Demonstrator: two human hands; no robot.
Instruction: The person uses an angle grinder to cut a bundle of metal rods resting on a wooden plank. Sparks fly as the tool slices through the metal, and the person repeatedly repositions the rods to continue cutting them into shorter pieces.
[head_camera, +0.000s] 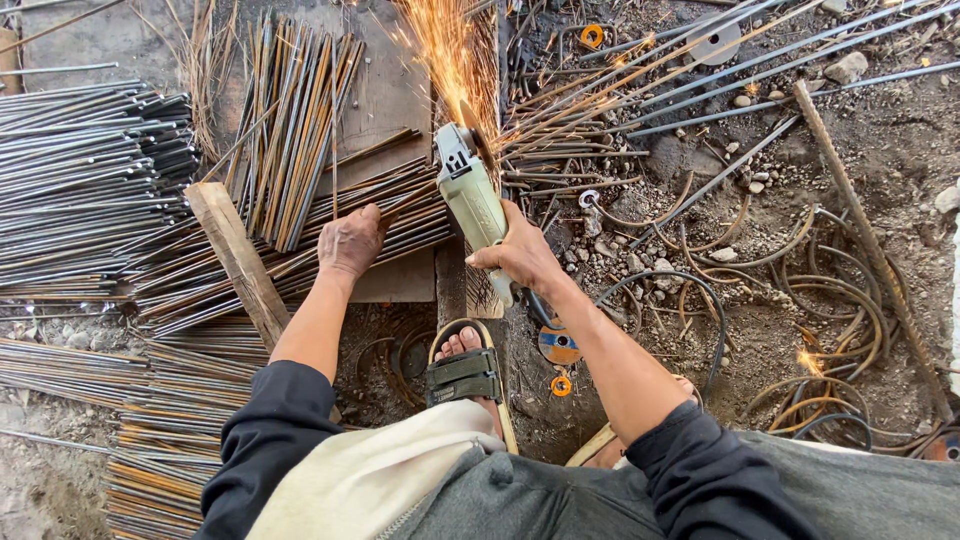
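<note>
My right hand (520, 255) grips the pale green body of an angle grinder (468, 190). Its disc bites into long thin steel rods (580, 110) that run off to the upper right, and orange sparks (448, 50) spray upward. My left hand (352, 240) presses flat on a bundle of rusty cut rods (400, 215) lying across a board, just left of the grinder. My sandalled foot (466, 370) rests below the grinder, toes toward the work.
Piles of cut rods lie at the left (90, 170) and lower left (160, 440); another bunch (290, 120) leans at the top. A wooden plank (238, 260) crosses them. A black cable (690, 300), spare discs (556, 346), bent wire loops (840, 300) and stones cover the dirt on the right.
</note>
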